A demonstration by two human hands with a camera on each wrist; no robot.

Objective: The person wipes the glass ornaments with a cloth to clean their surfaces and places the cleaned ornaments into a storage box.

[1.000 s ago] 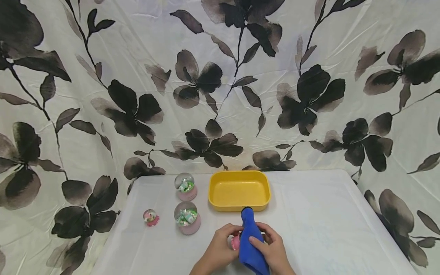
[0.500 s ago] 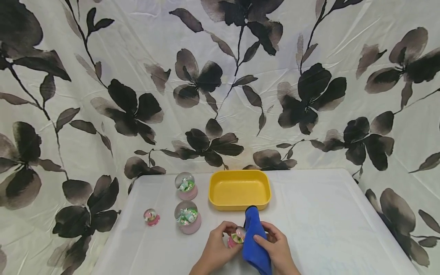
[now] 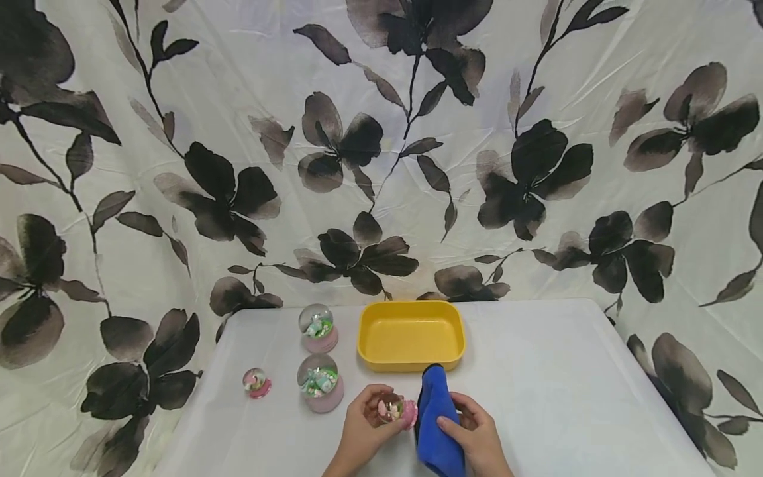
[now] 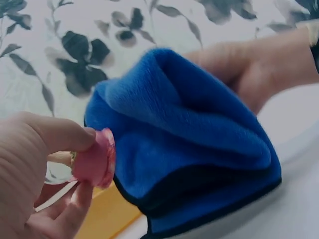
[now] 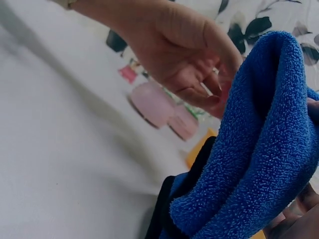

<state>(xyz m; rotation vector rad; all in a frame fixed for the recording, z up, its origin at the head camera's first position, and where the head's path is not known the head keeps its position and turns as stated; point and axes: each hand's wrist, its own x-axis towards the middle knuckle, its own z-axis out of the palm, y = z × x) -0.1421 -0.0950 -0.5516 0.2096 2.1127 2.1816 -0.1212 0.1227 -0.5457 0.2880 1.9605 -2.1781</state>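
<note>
My left hand (image 3: 363, 424) grips a small snow globe (image 3: 398, 412) with a pink base, tipped on its side so the base faces right. In the left wrist view the thumb and fingers pinch the pink base (image 4: 94, 158). A blue cloth (image 3: 438, 424) with black edging hangs folded in my right hand (image 3: 477, 434), thumb in front. The cloth is right at the globe's base. In the right wrist view the folded cloth (image 5: 254, 144) covers most of the right hand and the globe is mostly hidden.
A yellow tray (image 3: 411, 366) stands behind the hands. To the left are two larger snow globes (image 3: 322, 401) (image 3: 319, 341) on pink bases and another small snow globe (image 3: 257, 384). A white-covered table (image 3: 566, 397) runs up to a floral backdrop (image 3: 429, 199).
The small globe has turned in my left hand: its base now points right toward the cloth, its dome left. Earlier the cloth hid most of it. The other globes and tray stay put.
</note>
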